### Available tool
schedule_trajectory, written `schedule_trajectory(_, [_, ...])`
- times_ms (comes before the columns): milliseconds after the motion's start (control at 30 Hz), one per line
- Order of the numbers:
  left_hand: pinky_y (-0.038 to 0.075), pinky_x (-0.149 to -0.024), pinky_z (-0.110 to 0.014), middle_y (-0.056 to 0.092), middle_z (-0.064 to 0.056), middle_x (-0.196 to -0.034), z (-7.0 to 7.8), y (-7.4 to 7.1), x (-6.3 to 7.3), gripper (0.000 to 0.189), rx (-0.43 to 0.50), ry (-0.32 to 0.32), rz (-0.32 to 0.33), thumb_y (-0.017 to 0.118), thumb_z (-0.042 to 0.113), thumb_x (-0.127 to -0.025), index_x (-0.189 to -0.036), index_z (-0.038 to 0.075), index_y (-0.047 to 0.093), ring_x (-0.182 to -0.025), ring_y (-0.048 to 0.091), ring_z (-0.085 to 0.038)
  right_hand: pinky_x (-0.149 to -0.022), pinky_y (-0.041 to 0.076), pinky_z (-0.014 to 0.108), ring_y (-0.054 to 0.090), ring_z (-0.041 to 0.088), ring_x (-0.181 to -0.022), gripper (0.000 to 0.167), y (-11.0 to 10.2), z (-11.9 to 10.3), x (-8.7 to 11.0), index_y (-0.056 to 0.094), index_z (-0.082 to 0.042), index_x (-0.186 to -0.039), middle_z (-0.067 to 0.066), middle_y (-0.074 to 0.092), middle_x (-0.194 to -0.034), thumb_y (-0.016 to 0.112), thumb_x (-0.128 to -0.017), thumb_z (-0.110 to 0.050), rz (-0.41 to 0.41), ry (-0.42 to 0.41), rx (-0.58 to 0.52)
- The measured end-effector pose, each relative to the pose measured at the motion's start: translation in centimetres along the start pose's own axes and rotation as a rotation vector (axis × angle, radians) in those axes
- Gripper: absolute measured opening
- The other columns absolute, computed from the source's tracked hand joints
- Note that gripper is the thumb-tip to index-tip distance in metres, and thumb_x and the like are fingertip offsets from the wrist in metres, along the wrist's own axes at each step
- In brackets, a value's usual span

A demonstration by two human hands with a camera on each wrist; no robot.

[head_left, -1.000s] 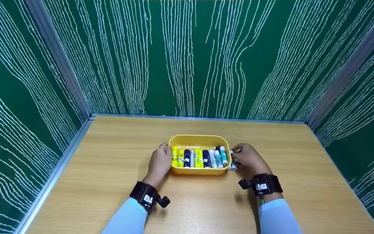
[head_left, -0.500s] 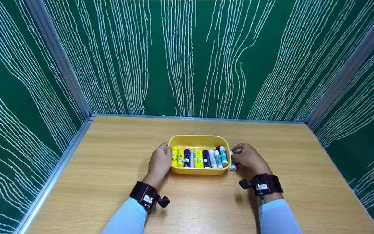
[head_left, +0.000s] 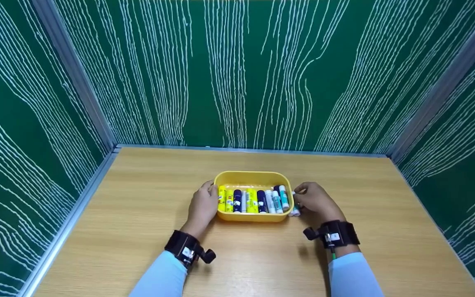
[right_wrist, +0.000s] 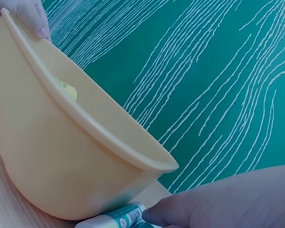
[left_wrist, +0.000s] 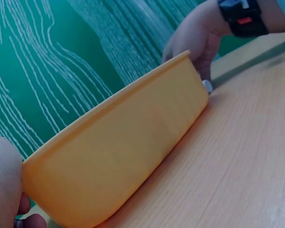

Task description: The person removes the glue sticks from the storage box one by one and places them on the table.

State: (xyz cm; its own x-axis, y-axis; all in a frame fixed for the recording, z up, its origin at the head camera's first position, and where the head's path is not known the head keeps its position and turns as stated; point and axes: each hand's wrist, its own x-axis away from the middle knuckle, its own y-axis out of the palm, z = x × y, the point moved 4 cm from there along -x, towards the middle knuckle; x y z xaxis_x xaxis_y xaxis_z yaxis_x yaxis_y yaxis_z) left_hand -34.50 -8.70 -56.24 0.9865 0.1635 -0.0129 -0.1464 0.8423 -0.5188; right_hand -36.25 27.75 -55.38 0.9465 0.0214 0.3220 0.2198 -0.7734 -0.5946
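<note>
A yellow plastic tub (head_left: pixel 254 218) stands on the table in the head view. Glue sticks lie side by side inside it: yellow (head_left: pixel 252 200), dark blue (head_left: pixel 237 200) and white-and-teal (head_left: pixel 277 202). My left hand (head_left: pixel 203 205) grips the tub's left end, with fingers bent against its outer wall in the left wrist view. At the opposite end, my right hand (head_left: pixel 316 201) has its bent fingertips on white-and-teal glue sticks (right_wrist: pixel 126 216) lying on the table against the tub's outside wall. The hand partly covers these sticks, and their exact number is hidden.
The wooden table (head_left: pixel 159 173) reaches back to a green wall (head_left: pixel 196 82) covered with white wavy lines. Green panels enclose the left and right sides too, with grey metal posts (head_left: pixel 76 78) at the corners. Each wrist wears a black camera strap (head_left: pixel 338 234).
The glue sticks under my right hand have shifted slightly left, closer to the tub. Both hands and the tub stay almost in place.
</note>
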Motion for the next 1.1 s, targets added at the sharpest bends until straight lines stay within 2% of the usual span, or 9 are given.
schedule_trajectory(100, [0.053,-0.125,-0.057,0.071,-0.020,-0.156,0.0,-0.1,0.1,0.046,0.007,0.020,0.006,0.052,0.028,-0.121,-0.156,0.003,0.065,-0.144,0.069,-0.036,-0.081,0.060,0.032,0.071,0.025,-0.096,0.037,0.0,-0.2,0.0,0.069,0.004,-0.136,0.020,0.074,-0.120,0.067,-0.111,-0.022,0.003,-0.047,0.019])
schedule_trajectory(200, [0.052,-0.126,-0.058,0.070,-0.020,-0.157,0.0,-0.1,0.1,0.046,0.012,0.023,0.007,0.052,0.027,-0.120,-0.156,0.002,0.065,-0.147,0.067,-0.037,-0.080,0.060,0.031,0.071,0.024,-0.094,0.037,-0.1,-0.2,0.0,0.070,0.004,-0.136,0.020,0.074,-0.120,0.067,-0.110,-0.022,0.007,-0.044,0.018])
schedule_trajectory(467, [0.049,-0.130,-0.057,0.067,-0.020,-0.161,-0.1,0.0,0.0,0.047,0.018,0.001,0.003,0.052,0.029,-0.121,-0.159,0.003,0.063,-0.152,0.063,-0.038,-0.089,0.062,0.036,0.069,0.032,-0.104,0.039,-0.7,-1.0,0.6,0.062,-0.003,-0.146,0.021,0.070,-0.126,0.062,-0.115,-0.027,0.042,0.030,-0.037])
schedule_trajectory(567, [0.049,-0.129,-0.057,0.067,-0.020,-0.161,0.0,-0.1,0.1,0.047,0.017,0.003,0.001,0.052,0.028,-0.120,-0.159,0.003,0.063,-0.152,0.063,-0.038,-0.095,0.061,0.039,0.066,0.034,-0.113,0.039,-0.9,-2.1,1.1,0.061,-0.009,-0.150,0.020,0.066,-0.134,0.060,-0.118,-0.032,0.088,0.028,-0.065])
schedule_trajectory(667, [0.049,-0.129,-0.057,0.067,-0.020,-0.161,0.1,-0.1,0.1,0.048,0.018,0.005,-0.001,0.053,0.029,-0.120,-0.159,0.003,0.063,-0.151,0.063,-0.039,-0.097,0.061,0.040,0.062,0.034,-0.118,0.041,-1.0,-3.5,1.6,0.061,-0.010,-0.153,0.019,0.063,-0.137,0.059,-0.119,-0.034,0.125,-0.029,-0.068])
schedule_trajectory(800, [0.048,-0.130,-0.057,0.066,-0.020,-0.162,0.1,-0.1,0.1,0.048,0.023,0.003,-0.006,0.053,0.029,-0.120,-0.161,0.003,0.061,-0.152,0.063,-0.039,-0.088,0.060,0.037,0.064,0.031,-0.108,0.041,-0.6,-5.1,2.0,0.064,-0.009,-0.152,0.017,0.065,-0.127,0.061,-0.118,-0.033,0.167,-0.131,0.002])
schedule_trajectory(867, [0.048,-0.130,-0.057,0.066,-0.020,-0.162,0.0,-0.1,0.1,0.049,0.027,-0.001,-0.008,0.053,0.029,-0.120,-0.161,0.003,0.061,-0.152,0.063,-0.039,-0.081,0.058,0.036,0.064,0.030,-0.100,0.040,-0.2,-5.6,2.2,0.065,-0.010,-0.151,0.017,0.066,-0.119,0.064,-0.117,-0.032,0.179,-0.157,0.049])
schedule_trajectory(967, [0.050,-0.129,-0.056,0.067,-0.019,-0.161,0.0,-0.1,0.1,0.048,0.023,-0.005,-0.006,0.053,0.030,-0.121,-0.161,0.004,0.062,-0.150,0.065,-0.037,-0.074,0.057,0.033,0.065,0.028,-0.093,0.043,0.7,-6.2,2.3,0.066,-0.010,-0.152,0.015,0.068,-0.112,0.068,-0.115,-0.032,0.193,-0.165,0.122])
schedule_trajectory(1100, [0.053,-0.126,-0.055,0.070,-0.017,-0.158,0.0,-0.1,0.1,0.047,0.010,-0.016,-0.005,0.052,0.030,-0.122,-0.160,0.006,0.062,-0.145,0.069,-0.033,-0.075,0.062,0.033,0.069,0.029,-0.097,0.046,2.2,-6.8,2.2,0.067,-0.008,-0.153,0.016,0.073,-0.116,0.073,-0.113,-0.030,0.202,-0.164,0.212])
